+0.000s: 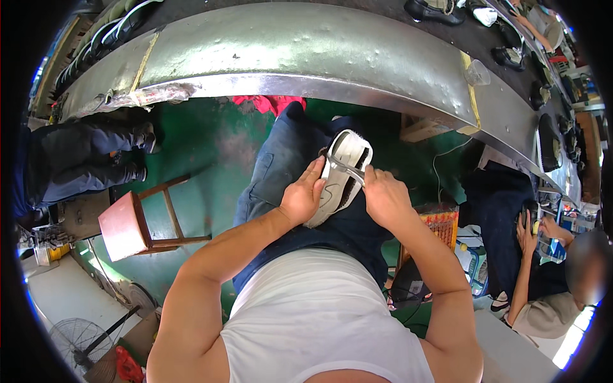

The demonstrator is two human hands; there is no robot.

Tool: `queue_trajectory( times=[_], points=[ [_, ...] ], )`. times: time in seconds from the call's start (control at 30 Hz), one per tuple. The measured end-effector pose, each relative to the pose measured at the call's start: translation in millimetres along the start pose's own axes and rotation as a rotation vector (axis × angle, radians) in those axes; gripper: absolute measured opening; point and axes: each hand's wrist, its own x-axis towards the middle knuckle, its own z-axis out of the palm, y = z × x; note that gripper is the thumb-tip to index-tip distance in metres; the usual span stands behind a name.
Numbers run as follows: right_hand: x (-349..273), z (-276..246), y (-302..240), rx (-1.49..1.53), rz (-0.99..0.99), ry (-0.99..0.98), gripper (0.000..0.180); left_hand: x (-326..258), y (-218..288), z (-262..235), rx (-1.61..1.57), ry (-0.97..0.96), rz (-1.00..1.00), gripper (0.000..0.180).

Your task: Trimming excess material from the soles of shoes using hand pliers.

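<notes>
A cream-white shoe [330, 203] with a dark edge lies across my lap, its sole side partly in view. My left hand [302, 195] is closed on the shoe's left edge, thumb and fingers pressed against it. In my closed right hand [387, 196] is a silver metal hand tool [347, 168], shaped like pincers. It slants across the shoe, and its far end touches the left edge close to my left fingertips. My right fingers hide the tool's grip end.
A metal-edged workbench [306, 48] curves across the front, with dark shoes [434, 11] on top. To my left stand a wooden stool [122, 226], another person's legs [96, 156] and a fan [80, 338]. At right, another person's hands [527, 233] hold something dark beside a red-and-yellow crate [440, 226].
</notes>
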Motion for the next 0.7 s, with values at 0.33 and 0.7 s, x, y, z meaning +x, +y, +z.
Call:
queue_trajectory(
  times=[0.33, 0.7],
  points=[
    [9, -13, 39, 0.461, 0.172, -0.454, 0.025, 23, 20, -26, 0.187, -0.343, -0.162, 0.06],
    [31, 34, 26, 0.436, 0.043, 0.026, 0.042, 43, 59, -47, 0.449, -0.624, -0.269, 0.072]
  ],
)
